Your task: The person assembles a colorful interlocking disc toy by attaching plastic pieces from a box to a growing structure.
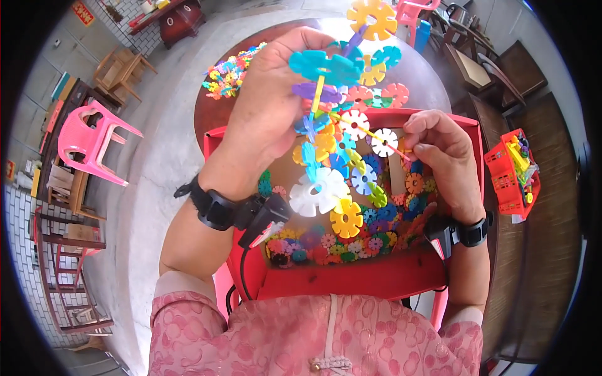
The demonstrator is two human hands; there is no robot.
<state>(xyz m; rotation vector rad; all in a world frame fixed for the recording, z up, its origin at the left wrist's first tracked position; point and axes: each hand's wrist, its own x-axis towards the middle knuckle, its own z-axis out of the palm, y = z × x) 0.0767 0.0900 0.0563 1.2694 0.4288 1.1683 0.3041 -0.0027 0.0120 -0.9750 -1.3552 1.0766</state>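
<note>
Disc model (324, 146) held above the box (351, 283).
Probably light, its plastic stiff but its slotted joints weak; best held near the dense core. The left hand (266, 97) is closed around its upper part, fingers partly hidden; the right hand's (444, 158) thumb and forefinger, nearly together, appear to pinch its right side.

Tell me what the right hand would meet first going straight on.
The right hand would likely meet the white notched disc to its left, or the thin red piece crossing it; depth is unclear.
</note>
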